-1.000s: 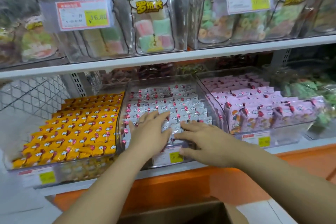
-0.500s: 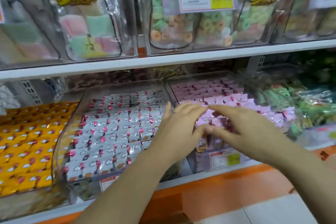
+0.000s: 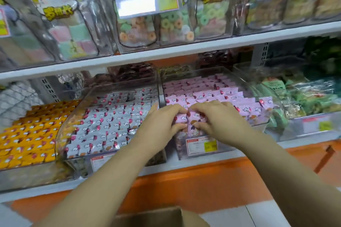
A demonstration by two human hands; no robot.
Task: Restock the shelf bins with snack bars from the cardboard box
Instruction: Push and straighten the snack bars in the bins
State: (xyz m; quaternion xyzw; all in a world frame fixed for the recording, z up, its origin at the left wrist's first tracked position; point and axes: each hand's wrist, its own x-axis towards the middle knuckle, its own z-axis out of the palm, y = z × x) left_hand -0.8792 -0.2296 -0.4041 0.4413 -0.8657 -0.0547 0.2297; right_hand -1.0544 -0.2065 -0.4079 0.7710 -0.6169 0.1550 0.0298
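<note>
Three clear shelf bins sit side by side on the lower shelf: yellow snack bars (image 3: 27, 140) at the left, white snack bars (image 3: 108, 123) in the middle bin (image 3: 118, 83), pink snack bars (image 3: 206, 94) in the right bin (image 3: 262, 125). My left hand (image 3: 162, 121) and my right hand (image 3: 219, 121) meet at the front of the pink bin. The fingers and thumbs of both hands pinch pink bars (image 3: 193, 118) in the front row. The cardboard box (image 3: 156, 217) shows only its top edge at the bottom of the view.
A price tag (image 3: 201, 145) hangs on the pink bin's front. Green packets (image 3: 302, 94) fill a bin to the right. The upper shelf (image 3: 166, 55) carries clear bags of colourful sweets (image 3: 166, 24). An orange base (image 3: 184, 190) runs below the lower shelf.
Both hands moved from the white bars' bin rightward to the front of the pink bin. Their fingers, flat before, now pinch pink bars. The view shifted right.
</note>
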